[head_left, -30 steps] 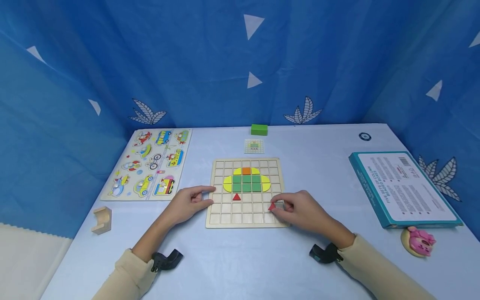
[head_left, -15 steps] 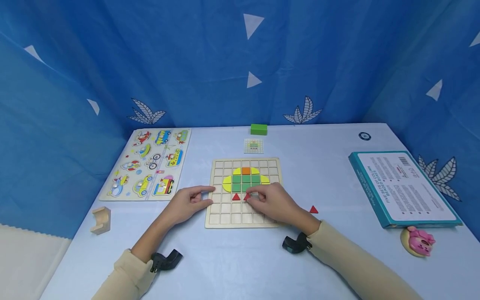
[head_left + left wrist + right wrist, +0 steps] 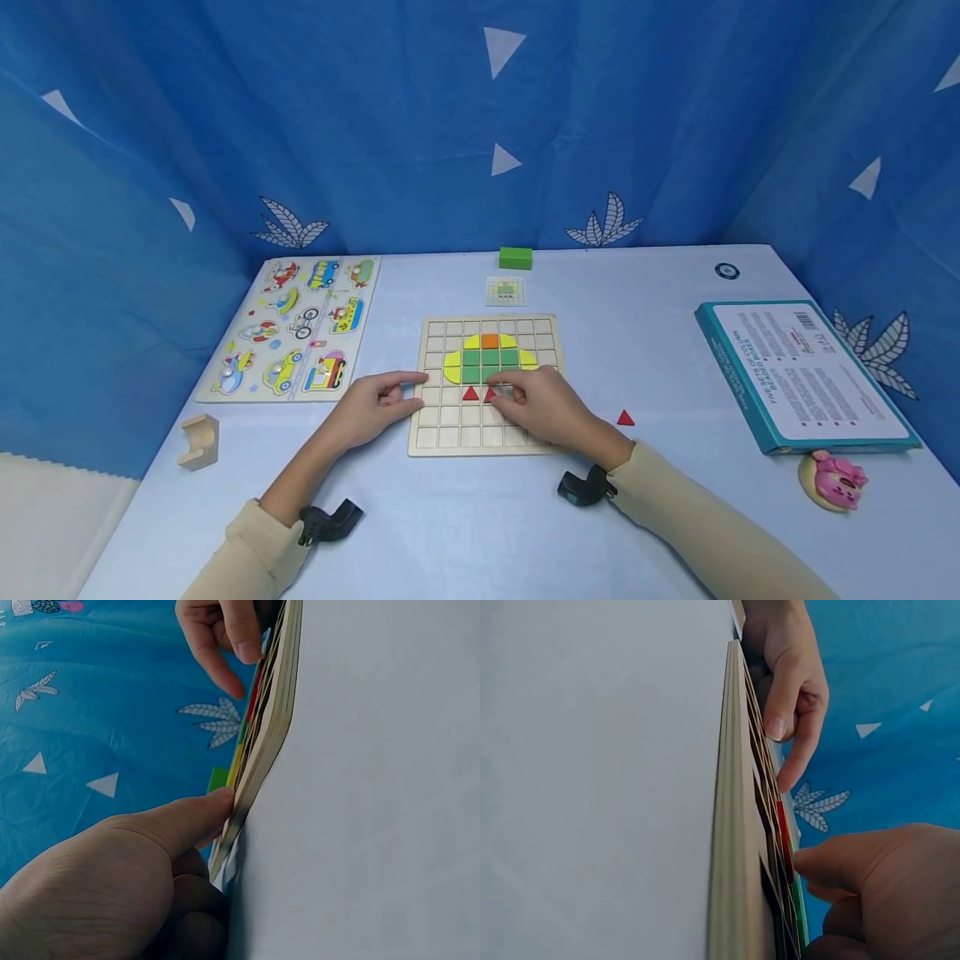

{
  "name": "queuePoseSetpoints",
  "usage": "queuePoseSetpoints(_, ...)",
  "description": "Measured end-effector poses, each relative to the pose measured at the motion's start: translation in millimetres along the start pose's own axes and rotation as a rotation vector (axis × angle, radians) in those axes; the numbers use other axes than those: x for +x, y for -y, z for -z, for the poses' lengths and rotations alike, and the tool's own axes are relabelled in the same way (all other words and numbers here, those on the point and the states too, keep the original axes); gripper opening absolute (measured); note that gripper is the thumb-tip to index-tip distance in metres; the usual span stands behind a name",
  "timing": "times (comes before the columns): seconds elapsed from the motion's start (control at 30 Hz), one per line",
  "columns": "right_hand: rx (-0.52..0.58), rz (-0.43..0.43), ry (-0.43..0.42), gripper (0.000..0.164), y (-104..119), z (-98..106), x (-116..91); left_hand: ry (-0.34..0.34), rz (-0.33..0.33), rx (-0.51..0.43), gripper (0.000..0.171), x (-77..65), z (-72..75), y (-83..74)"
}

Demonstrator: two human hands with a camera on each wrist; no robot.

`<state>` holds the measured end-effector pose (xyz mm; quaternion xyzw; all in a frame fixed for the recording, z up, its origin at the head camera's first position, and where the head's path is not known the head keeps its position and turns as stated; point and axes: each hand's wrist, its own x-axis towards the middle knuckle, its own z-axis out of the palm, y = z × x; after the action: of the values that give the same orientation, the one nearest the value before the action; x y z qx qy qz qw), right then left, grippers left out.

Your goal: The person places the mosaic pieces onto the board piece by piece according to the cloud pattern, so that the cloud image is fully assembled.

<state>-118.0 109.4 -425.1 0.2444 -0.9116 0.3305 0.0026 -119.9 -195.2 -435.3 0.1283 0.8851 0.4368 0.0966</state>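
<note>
A square wooden grid board (image 3: 450, 437) lies on the table, with green, yellow and orange tiles set in its upper half. One red triangle tile (image 3: 470, 394) sits below the green squares. My right hand (image 3: 546, 407) pinches another red triangle tile (image 3: 490, 395) in the cell just to its right, partly covering it. At the board's left edge, the thumb and forefinger of my left hand (image 3: 375, 406) touch the rim, nearly straight; the left wrist view shows this thumb (image 3: 199, 814) against the edge. A third red triangle tile (image 3: 626, 418) lies on the table right of the board.
Behind the board lie a small pattern card (image 3: 506, 292) and a green block (image 3: 515, 258). A vehicle puzzle board (image 3: 292, 333) and a curved wooden block (image 3: 200, 442) are on the left. To the right are a teal-edged box (image 3: 810, 375) and a pink figure (image 3: 836, 482).
My right hand has moved left from the board's lower right with its red triangle tile, now beside the first one. Its shift uncovered the loose triangle. My left hand has stayed put.
</note>
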Motion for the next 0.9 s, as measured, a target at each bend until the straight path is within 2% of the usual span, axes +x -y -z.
queuePoseSetpoints(0.17, 0.083, -0.054, 0.013, 0.024, -4, 6, -4, 0.004, -0.021, -0.010, 0.038, -0.3, -0.7, 1.1)
queuePoseSetpoints(0.3, 0.132, -0.097, 0.059, 0.025, -8, 24, -9, 0.002, -0.022, -0.010, 0.037, 0.0, -1.3, 2.1)
queuePoseSetpoints(0.4, 0.124, -0.120, 0.106, 0.024, -14, 41, -18, -0.001, -0.021, -0.004, 0.037, -0.1, -0.6, 2.3)
queuePoseSetpoints(0.53, 0.072, -0.148, 0.151, 0.024, -33, 63, -36, -0.004, -0.027, 0.002, 0.037, -0.3, -0.1, 1.6)
queuePoseSetpoints(0.67, 0.033, -0.178, 0.136, 0.025, -53, 80, -58, -0.004, -0.028, 0.003, 0.037, -0.3, 0.3, 1.6)
queuePoseSetpoints(0.9, 0.044, -0.235, 0.073, 0.027, -79, 101, -95, -0.003, -0.022, -0.003, 0.038, -0.3, -0.9, 1.6)
